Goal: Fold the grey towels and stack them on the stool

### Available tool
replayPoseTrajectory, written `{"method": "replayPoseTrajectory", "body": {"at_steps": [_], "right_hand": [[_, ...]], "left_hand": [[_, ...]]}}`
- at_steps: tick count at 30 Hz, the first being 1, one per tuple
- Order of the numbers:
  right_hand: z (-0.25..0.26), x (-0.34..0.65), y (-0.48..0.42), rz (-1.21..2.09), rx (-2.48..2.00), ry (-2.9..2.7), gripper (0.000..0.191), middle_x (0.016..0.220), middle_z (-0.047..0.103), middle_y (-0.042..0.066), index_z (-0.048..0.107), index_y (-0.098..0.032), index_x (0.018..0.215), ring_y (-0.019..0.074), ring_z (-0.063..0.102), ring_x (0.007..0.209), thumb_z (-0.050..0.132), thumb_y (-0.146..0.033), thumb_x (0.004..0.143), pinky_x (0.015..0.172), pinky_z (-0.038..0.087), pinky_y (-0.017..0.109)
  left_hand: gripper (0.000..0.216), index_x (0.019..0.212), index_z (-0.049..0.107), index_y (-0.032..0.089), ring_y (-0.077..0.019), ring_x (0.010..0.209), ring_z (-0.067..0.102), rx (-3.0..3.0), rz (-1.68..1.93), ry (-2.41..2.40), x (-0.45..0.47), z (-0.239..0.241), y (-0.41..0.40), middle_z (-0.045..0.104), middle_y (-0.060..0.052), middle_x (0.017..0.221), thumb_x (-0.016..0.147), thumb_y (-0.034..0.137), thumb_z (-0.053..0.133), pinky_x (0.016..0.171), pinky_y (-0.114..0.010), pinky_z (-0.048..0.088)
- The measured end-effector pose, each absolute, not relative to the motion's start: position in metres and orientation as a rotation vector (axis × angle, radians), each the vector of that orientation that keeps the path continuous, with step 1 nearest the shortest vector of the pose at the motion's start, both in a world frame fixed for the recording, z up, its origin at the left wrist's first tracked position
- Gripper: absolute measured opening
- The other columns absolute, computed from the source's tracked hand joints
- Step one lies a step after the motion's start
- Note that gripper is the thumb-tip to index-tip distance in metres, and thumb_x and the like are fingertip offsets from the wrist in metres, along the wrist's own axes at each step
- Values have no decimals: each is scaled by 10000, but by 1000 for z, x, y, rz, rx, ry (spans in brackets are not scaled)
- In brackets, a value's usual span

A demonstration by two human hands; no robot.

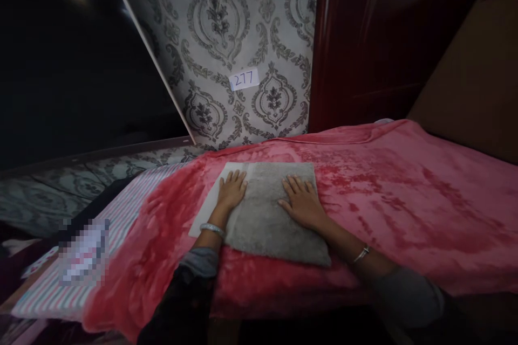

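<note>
The left hand (232, 190) and right hand (301, 203) lay spread flat on a grey, roughly rectangular plush cloth (263, 221), seemingly soft, light and limp, best gripped by opposite edges.

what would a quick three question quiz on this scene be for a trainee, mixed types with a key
1. Multiple choice: what does the right hand rest on?
a) the striped sheet
b) the grey cloth
c) the dark red door
2. True or false: the left hand is clenched into a fist.
3. Fill in the blank: the paper label on the patterned wall bears the number ___.

Key:
1. b
2. False; it lies open, palm down.
3. 277
</note>
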State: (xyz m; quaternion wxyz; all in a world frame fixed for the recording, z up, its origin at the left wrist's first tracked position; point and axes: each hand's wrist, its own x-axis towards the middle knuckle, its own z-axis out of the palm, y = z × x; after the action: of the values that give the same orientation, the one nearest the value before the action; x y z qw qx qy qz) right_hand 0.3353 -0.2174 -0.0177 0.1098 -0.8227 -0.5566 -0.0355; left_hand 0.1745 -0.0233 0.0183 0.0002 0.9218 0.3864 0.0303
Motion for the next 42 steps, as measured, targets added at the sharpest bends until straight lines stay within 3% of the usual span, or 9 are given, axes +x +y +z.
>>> {"method": "replayPoseTrajectory", "body": {"at_steps": [4,10,19,30,35,42], "right_hand": [[13,324,-198,68,-2404,-1647,651,1619,247,159,326,-129,1552,318,195,1498,304,-479,1003,1181,180,560],[29,280,-134,31,-2116,-1888,603,1618,262,132,308,-100,1550,260,230,1490,294,-245,965,1193,187,540],[2,311,-153,-48,-2278,-1699,662,1579,348,159,397,-120,1512,300,284,1465,329,-530,997,1186,197,532],[-19,354,-233,-122,-2525,-1544,675,1628,218,141,305,-107,1554,265,170,1510,310,-496,1002,1206,170,504],[2,354,-255,15,-2613,-1535,666,1614,235,180,322,-58,1536,284,179,1506,364,-436,989,1202,171,531],[28,260,-216,72,-2156,-1825,661,1606,275,171,337,-87,1537,282,223,1493,360,-471,999,1209,174,505]], "left_hand": [[525,1531,348,323,-263,1514,216,2914,114,1199,175,17,-27,289,-11,1630,1015,385,266,1206,-570,192],[523,1513,396,282,-288,1511,218,2939,121,1166,173,17,-27,296,-26,1626,1014,352,258,1196,-587,217],[524,1514,394,308,-288,1502,248,2956,150,1171,175,14,-22,325,-22,1614,1007,359,273,1191,-581,236],[551,1533,361,287,-291,1497,258,2935,164,1251,173,14,-30,320,-31,1619,1008,415,250,1197,-548,236],[588,1559,295,270,-276,1515,208,2902,52,1228,163,19,-33,244,-49,1644,1008,472,259,1215,-506,197],[573,1543,323,313,-297,1518,191,2900,-19,1137,141,20,-49,225,-60,1647,996,483,310,1194,-563,206]]}}
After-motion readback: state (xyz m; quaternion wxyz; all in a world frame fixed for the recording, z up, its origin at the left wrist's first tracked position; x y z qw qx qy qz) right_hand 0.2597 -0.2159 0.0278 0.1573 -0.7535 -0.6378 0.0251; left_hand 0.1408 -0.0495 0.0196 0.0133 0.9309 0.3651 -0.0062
